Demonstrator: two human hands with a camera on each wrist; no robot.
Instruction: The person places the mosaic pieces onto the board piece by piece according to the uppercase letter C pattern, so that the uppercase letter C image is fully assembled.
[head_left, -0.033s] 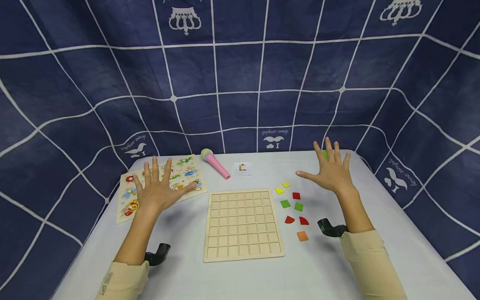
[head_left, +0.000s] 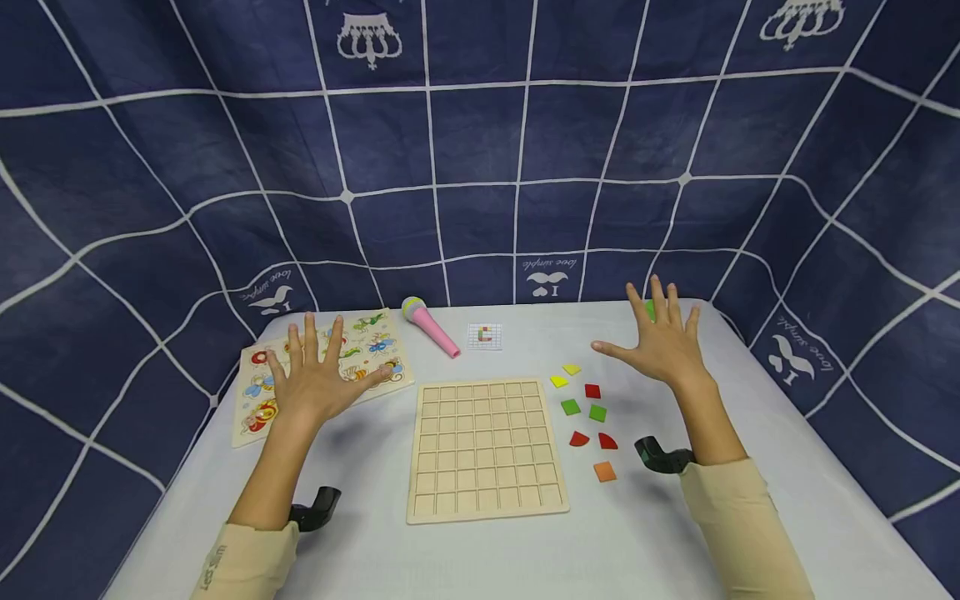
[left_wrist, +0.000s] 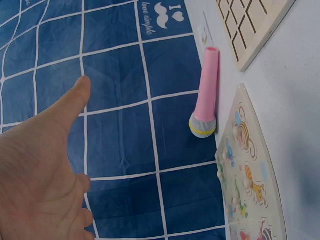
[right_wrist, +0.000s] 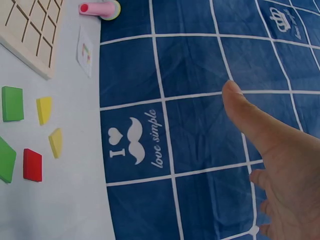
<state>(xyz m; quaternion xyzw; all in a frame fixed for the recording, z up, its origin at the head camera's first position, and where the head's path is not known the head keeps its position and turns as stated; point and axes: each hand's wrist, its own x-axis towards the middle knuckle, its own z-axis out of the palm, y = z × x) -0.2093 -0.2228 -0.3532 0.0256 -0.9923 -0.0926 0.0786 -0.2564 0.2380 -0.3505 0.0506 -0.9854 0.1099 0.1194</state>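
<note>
Left hand (head_left: 315, 375) is hovering wide open over the animal puzzle (head_left: 258, 398). Right hand (head_left: 660, 342) is spreading wide, holding nothing, at 1 o'clock from the colored tiles (head_left: 588, 412).

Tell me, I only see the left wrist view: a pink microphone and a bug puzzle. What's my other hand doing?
Observer: Your right hand is spread open above the table, holding nothing.
Child: Are there any pieces near it?
Observer: Yes, small coloured tiles lie beside it: yellow, red, green and one orange tile.
Child: Is anything on the grid board yet?
Observer: No, the wooden grid board has every square bare.
Child: And my left hand?
Observer: Your left hand is open too, fingers spread above the bug puzzle.
</note>
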